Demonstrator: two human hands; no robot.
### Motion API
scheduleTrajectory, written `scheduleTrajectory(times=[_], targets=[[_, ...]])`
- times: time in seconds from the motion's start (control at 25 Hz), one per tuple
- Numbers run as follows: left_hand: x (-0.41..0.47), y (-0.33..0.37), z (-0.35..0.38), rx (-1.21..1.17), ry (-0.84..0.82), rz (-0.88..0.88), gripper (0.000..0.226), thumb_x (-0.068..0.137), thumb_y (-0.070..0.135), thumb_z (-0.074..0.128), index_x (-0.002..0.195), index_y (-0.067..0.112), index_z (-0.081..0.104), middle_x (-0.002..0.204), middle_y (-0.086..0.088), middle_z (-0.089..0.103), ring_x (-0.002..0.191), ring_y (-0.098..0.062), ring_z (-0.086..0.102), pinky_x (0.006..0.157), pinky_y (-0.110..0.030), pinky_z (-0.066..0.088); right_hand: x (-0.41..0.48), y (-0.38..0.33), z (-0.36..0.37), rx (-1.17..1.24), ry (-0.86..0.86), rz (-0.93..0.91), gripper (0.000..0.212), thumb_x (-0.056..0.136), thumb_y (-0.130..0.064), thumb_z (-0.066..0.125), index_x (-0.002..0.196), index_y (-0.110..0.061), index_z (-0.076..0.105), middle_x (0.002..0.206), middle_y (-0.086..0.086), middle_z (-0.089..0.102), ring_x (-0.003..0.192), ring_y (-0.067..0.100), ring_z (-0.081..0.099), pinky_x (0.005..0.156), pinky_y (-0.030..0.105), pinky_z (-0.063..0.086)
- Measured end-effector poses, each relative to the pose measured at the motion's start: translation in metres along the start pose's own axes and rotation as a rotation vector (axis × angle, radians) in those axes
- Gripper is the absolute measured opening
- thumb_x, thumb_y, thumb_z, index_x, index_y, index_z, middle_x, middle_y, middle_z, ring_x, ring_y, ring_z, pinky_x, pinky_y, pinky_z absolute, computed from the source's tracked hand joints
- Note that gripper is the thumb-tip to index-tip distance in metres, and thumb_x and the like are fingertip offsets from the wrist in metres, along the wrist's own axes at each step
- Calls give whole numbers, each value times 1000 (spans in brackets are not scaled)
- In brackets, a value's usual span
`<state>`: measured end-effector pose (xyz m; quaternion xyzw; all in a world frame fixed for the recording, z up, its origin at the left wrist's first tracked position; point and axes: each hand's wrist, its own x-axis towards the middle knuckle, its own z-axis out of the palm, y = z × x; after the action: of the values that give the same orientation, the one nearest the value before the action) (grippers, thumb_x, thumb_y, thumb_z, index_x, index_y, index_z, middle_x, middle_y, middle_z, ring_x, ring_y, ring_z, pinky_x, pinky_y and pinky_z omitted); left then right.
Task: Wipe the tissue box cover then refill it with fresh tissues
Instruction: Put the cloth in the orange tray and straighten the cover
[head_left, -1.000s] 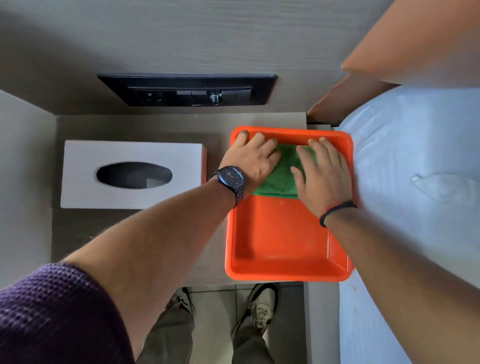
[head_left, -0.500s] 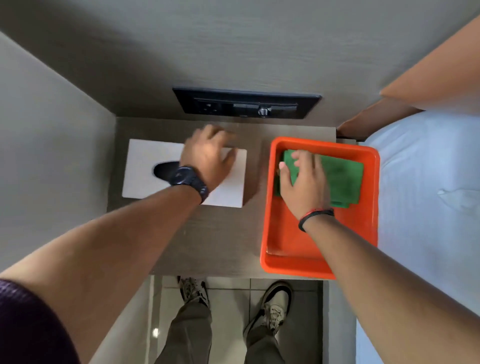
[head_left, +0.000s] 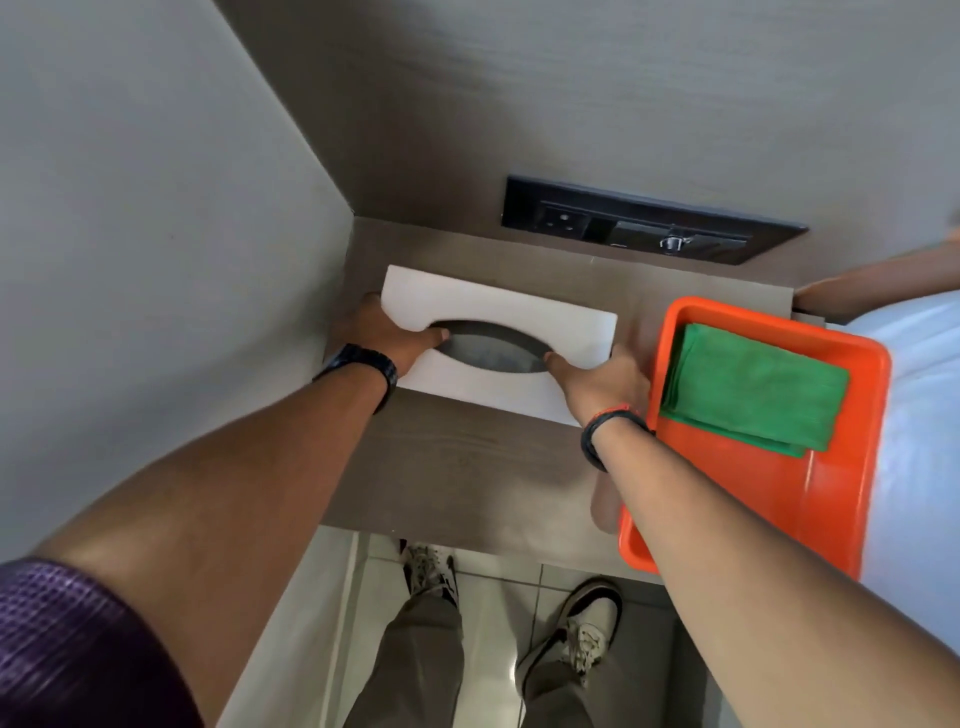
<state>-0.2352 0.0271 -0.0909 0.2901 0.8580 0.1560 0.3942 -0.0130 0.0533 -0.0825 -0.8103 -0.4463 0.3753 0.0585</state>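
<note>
The left hand (head_left: 387, 338) clasps the left end of the tissue box cover (head_left: 498, 306), thumb lying on its top with the tip at the left corner of the oval slot, the fingers wrapped out of sight around the far side. The right hand (head_left: 605, 382) does the same at the right end: its grip is pinched on the cover, thumb tip at the slot's right corner, fingers curled around the end wall.

The cover sits on the desk (head_left: 467, 467) between the two hands, against the left wall. It looks like a rigid, smooth white shell with crisp edges and a dark almond-shaped opening, through which something grey shows, too dim to identify. I would judge it light and hollow, stiff enough to lift by its ends, though the glossy faces may slip, so holding the end walls and the slot rim seems the safest purchase.

Just to the right of the right hand stands an orange tray (head_left: 831, 519), shiny moulded plastic with rounded corners, hanging a little over the desk's near edge. In it lies a folded green cloth (head_left: 753, 395), soft and nubbly like microfibre, untouched. Beyond the tray is white bed (head_left: 924, 441) linen.
</note>
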Motion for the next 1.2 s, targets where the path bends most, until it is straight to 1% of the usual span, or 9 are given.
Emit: scheduleTrajectory(times=[0.12,0.24,0.32,0.44,0.56,0.68,0.88,1.08,1.2], targets=[[4,2,3,-63,11,-21,70,58,38,85,117,14,56,116,-6,62,101,-25,59,81,-35,52,2,0,2,61,26,-9,51,62,-49,76,101,-17,67,102,8,73,93,32,67,72,35,54],[8,7,6,-160,9,-49,65,57,27,85,114,13,56,111,-4,60,95,-22,59,71,-29,50,5,-1,-1,127,56,-47,41,61,-45,77,93,-21,68,95,4,74,85,28,68,67,32,52],[11,11,7,-175,-5,-62,67,57,25,85,114,15,53,111,-4,58,90,-19,56,69,-26,45,8,-1,-5,147,54,-62,40,60,-43,76,93,-21,66,92,3,73,82,27,67,65,31,51],[15,13,7,-180,-23,-59,70,51,25,85,111,20,48,106,-1,57,89,-19,57,65,-26,46,12,-1,-7,149,49,-65,45,58,-42,74,96,-20,64,91,3,70,80,27,65,64,30,49],[16,13,5,-218,-17,-55,75,45,25,86,105,23,42,94,6,53,81,-12,55,55,-21,42,14,-3,-7,140,40,-54,52,54,-45,71,99,-21,61,95,6,68,81,27,64,66,34,53],[17,14,4,-239,-16,-63,76,42,25,87,101,24,38,89,9,50,76,-5,50,51,-21,40,16,-7,-9,139,32,-58,55,52,-46,71,101,-23,59,98,4,68,85,27,64,71,36,55],[18,22,2,-253,-4,-60,75,46,21,88,101,23,37,87,10,47,73,-4,48,49,-20,38,18,-14,-13,143,27,-73,56,54,-45,72,105,-25,59,103,4,67,93,27,64,81,41,55],[1,25,-3,-251,87,13,66,53,23,88,99,22,40,91,7,50,80,-12,52,50,-17,37,5,-15,-17,102,98,-83,57,56,-48,69,104,-22,57,103,7,64,91,29,61,78,40,54],[-20,27,-14,-234,154,72,64,56,33,86,103,23,44,94,7,52,78,-11,51,51,-18,37,-10,-15,-26,40,151,-125,62,57,-51,66,110,-22,53,107,11,61,97,35,58,81,44,52]])
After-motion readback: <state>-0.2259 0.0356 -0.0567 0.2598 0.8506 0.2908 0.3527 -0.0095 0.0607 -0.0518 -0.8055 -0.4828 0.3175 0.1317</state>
